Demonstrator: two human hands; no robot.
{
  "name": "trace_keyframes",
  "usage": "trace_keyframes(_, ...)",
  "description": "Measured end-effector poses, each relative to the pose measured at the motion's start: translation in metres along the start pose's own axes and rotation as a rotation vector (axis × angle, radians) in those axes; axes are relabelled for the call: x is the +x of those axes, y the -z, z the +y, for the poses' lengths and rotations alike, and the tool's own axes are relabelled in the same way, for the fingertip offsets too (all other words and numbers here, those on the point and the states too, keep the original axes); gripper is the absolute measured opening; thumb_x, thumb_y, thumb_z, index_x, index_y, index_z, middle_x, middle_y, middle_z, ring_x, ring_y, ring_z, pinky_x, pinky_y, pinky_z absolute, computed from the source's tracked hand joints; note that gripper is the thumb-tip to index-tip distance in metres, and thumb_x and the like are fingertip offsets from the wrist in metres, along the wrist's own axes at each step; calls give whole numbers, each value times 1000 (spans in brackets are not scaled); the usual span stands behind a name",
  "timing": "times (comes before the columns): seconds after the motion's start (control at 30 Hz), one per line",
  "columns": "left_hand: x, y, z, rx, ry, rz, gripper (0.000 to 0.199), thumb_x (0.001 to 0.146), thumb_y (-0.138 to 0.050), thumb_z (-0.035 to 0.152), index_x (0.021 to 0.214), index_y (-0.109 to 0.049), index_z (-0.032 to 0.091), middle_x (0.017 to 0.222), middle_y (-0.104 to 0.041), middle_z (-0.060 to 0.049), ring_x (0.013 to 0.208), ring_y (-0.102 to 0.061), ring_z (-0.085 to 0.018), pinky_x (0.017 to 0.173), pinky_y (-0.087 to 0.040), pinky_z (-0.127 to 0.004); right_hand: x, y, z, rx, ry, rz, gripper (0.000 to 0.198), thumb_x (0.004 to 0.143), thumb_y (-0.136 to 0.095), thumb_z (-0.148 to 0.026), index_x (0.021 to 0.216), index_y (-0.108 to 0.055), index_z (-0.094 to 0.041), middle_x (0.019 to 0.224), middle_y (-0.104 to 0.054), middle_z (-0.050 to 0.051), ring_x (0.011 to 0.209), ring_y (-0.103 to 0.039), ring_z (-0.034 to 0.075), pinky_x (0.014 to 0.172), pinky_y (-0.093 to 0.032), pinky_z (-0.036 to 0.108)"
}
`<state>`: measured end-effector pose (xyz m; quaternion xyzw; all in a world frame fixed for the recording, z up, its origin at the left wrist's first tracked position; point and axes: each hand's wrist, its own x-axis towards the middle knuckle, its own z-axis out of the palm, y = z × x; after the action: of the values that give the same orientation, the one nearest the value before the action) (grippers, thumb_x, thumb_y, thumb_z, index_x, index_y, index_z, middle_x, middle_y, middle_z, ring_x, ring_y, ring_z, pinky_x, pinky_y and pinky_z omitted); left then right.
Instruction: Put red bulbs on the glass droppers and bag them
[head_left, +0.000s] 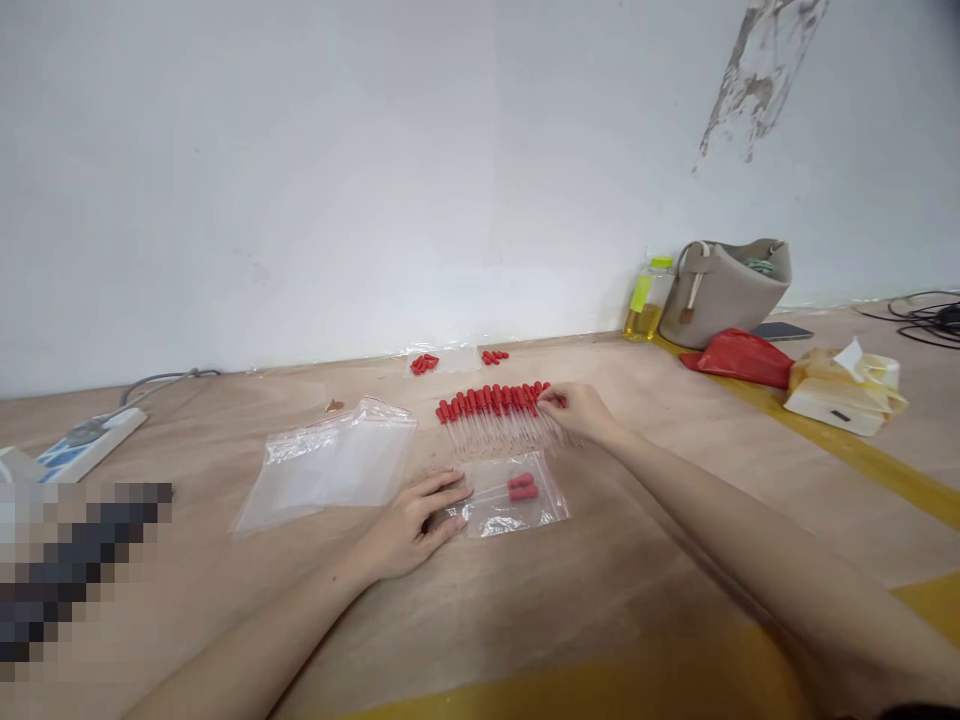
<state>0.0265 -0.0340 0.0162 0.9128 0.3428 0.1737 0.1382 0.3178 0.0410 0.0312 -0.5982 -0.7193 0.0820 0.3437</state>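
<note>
My left hand point(420, 520) rests on the table, its fingers apart and their tips lying on the left edge of a clear zip bag point(491, 525). Inside that bag lie two droppers with red bulbs point(523, 487), their thin stems pointing left. Above it runs a close row of droppers point(491, 400), red bulbs toward the wall and clear stems toward me. At the right end of this row, my right hand point(576, 408) pinches a dropper by its red bulb; the fingers partly cover it. Flat zip bags point(330, 465) are spread left of my left hand.
Small red pieces point(424, 364) lie on clear plastic by the wall, with more red pieces point(495, 357) beside them. At right stand a bottle point(643, 305), a grey bag point(727, 290), a red packet point(739, 358) and a tissue pack point(840, 395). A power strip point(97, 445) lies left.
</note>
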Motion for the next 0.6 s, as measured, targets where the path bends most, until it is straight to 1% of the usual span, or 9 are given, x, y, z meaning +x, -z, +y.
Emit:
trace_keyframes(0.1,0,0,0,16,-6,-2,37,85,-45,32,121,-49,24,129,-45,-7,120,-38,-22,99,-33,-42,27,-17,-8,-74,-167,57,20,70,-53,-33,76,-67,-19,74,-65,4,69,-57,15,61,-39,24)
trace_keyframes(0.17,-1,0,-1,14,-9,-3,37,85,-45,32,121,-48,25,129,-44,-7,120,-38,-23,99,-33,-42,38,-29,-13,-67,-268,65,23,67,-57,-37,77,-66,-19,80,-65,6,75,-58,18,63,-40,26)
trace_keyframes(0.27,-1,-1,-2,8,-5,-5,37,85,-45,33,121,-48,25,129,-44,-6,120,-38,-22,99,-34,-41,44,-41,-16,-25,-344,61,17,65,-59,-32,73,-66,-19,81,-65,8,79,-58,21,64,-41,28)
trace_keyframes(0.37,-1,-1,-3,5,-6,-6,37,85,-45,33,121,-49,25,129,-45,-6,120,-38,-22,99,-33,-41,47,-43,-15,17,-348,75,10,67,-57,-25,68,-63,-17,79,-65,9,77,-58,20,64,-42,28)
trace_keyframes(0.43,-1,-1,-3,-3,-13,-5,37,85,-45,33,121,-49,25,128,-45,-6,120,-38,-22,99,-33,-41,48,-39,-13,58,-334,90,9,69,-55,-23,70,-60,-16,78,-64,9,75,-58,19,64,-43,27)
trace_keyframes(0.53,-1,-2,-3,-13,-22,2,37,86,-45,33,121,-48,26,129,-45,-6,120,-37,-22,100,-32,-41,40,-25,-9,129,-296,128,18,77,-47,-26,88,-53,-14,78,-64,7,70,-58,14,63,-44,25)
trace_keyframes(0.6,-2,-2,-3,-12,-21,7,37,85,-45,33,121,-48,26,129,-44,-5,120,-37,-22,100,-33,-41,25,-11,-5,246,-248,192,26,82,-40,-30,102,-44,-15,77,-63,5,63,-57,11,59,-45,23)
